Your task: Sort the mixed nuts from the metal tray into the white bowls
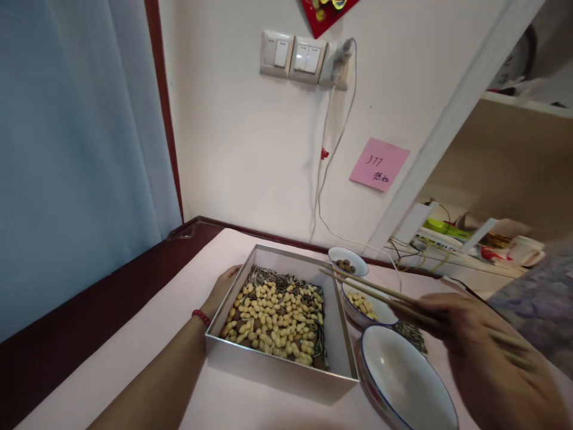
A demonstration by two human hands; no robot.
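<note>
R hand [487, 352] had fingers wrapped round the chopsticks [380, 287], which ran L & away, tips by the far R part of the tin box [277, 369]. Peanuts [277, 319] lay inside, L of the tips; L hand [222, 289] was nearer, at the box's outer L wall, fingers mostly hidden, grip couldn't be told.

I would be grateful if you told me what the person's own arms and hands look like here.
The left hand, partly hidden, and left forearm are bare, with a red beaded bracelet around the wrist. The right hand is ungloved and blurred, so finer details cannot be told. No sleeve shows on the left forearm.
</note>
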